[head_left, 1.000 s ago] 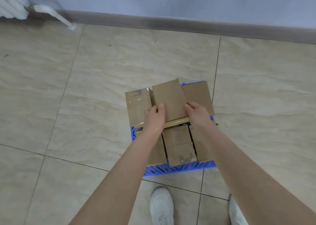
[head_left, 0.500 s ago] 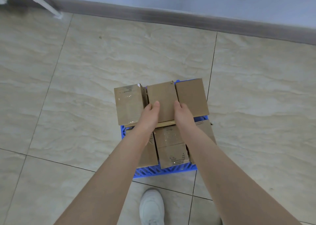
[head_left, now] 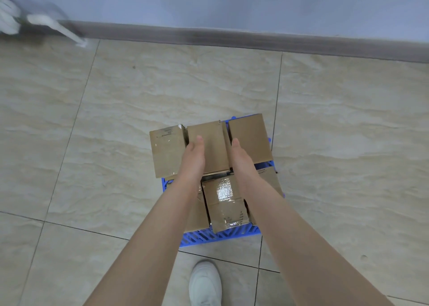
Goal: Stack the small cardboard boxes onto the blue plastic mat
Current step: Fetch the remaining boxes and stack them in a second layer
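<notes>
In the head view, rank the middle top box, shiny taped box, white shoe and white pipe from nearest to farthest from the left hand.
1. middle top box, touching the left hand.
2. shiny taped box, lower row, beside the forearm.
3. white shoe, bottom of the view.
4. white pipe, far upper left.

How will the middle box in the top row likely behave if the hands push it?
The middle box probably stays stiff: its cardboard faces look flat and square. It likely slides rather than tips, lying flat between neighbours. The left hand and right hand press its sides.
</notes>
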